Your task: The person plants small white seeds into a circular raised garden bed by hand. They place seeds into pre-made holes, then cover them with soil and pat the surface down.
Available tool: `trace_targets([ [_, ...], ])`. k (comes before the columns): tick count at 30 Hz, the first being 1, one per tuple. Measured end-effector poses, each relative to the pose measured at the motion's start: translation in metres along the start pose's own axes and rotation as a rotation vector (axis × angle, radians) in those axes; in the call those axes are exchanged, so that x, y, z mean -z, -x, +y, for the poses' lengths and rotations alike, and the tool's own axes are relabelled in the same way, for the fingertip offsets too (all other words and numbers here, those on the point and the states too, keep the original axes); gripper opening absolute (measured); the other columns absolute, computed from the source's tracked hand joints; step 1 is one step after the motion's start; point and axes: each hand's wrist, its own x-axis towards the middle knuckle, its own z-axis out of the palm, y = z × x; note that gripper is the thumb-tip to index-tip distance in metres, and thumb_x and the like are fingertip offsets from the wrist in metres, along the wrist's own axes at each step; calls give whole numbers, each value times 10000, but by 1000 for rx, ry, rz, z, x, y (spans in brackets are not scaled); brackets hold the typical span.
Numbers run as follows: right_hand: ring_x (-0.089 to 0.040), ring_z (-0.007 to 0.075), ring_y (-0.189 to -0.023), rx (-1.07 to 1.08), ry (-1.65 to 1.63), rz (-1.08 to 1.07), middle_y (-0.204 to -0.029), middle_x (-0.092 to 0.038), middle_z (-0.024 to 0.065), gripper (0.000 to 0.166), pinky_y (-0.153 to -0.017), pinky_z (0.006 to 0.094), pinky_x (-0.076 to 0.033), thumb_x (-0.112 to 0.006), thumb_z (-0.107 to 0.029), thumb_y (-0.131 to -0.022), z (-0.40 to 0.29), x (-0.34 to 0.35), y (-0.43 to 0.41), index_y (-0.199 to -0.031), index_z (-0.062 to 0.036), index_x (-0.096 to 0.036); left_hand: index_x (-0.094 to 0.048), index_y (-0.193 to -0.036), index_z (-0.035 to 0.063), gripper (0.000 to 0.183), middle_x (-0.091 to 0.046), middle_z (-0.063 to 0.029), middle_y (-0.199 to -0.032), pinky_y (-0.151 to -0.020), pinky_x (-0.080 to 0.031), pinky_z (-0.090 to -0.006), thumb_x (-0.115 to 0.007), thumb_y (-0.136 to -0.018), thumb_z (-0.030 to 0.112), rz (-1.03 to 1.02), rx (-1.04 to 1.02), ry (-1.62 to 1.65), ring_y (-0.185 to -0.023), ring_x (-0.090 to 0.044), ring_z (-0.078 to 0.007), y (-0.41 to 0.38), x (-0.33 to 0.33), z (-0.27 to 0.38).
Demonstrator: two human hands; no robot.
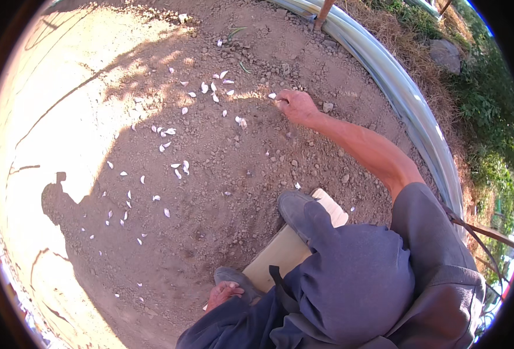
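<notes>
My right hand [297, 106] reaches out over the bare soil, its fingertips at a pale garlic clove [272, 96]; whether they grip it, I cannot tell. Many more garlic cloves lie scattered on the soil, with one group [214, 89] left of that hand and another [182, 168] nearer the middle. Close to my shoe, my left hand [225, 295] rests low with its fingers curled; its palm is hidden. A white clove tip [205, 307] shows beside its wrist. Some cloves near the board [297, 186] sit partly in the soil.
A pale wooden board [279, 257] lies under my grey shoes [298, 213]. Folded plastic sheeting [396, 78] curves along the right edge, with a rusty post [323, 15] beside it. Dry grass and a rock [444, 55] lie beyond. Small clods [327, 107] dot the soil.
</notes>
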Motion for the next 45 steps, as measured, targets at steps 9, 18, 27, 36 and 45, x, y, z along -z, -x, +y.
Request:
trace_targets([
  [9,-656,387,-914,273,28,-85,-957,-638,192,166,-767,476,-533,-633,-206,-894,24,-21,-56,-998,-78,-608,-555,-1195,19,373,-691,-153,-983,-708,-545,-336,-653,-959,291,266,-164,467,-799,-649,-191,8,0,-79],
  [18,-613,135,-621,-155,-325,-366,-680,-628,39,176,-586,334,-504,-684,-194,-904,50,65,-76,-909,-21,-647,-483,-1253,88,306,-593,-88,-1068,-702,-539,-375,-538,-1023,281,-65,-279,1002,-839,-576,-185,9,-3,-151],
  [27,-677,378,-833,237,87,-291,-862,-699,187,174,-747,446,-537,-615,-92,-790,69,37,-90,-938,-68,-703,-480,-1223,59,306,-527,-70,-874,-612,-451,-326,-590,-995,231,217,-232,874,-691,-466,-153,17,-28,-104],
  [36,-676,359,-956,177,452,-416,-963,-702,160,214,-806,462,-548,-643,-103,-757,39,31,-94,-967,-102,-686,-523,-1218,54,313,-627,-97,-863,-615,-521,-311,-607,-985,245,310,-180,704,-679,-574,-161,10,-24,-105],
  [45,-688,350,-874,251,233,-274,-986,-698,158,194,-809,467,-559,-648,-176,-848,2,25,-71,-1012,-75,-668,-577,-1162,51,293,-662,-74,-834,-595,-556,-298,-628,-972,267,525,-159,461,-641,-613,-139,0,-31,-97],
])
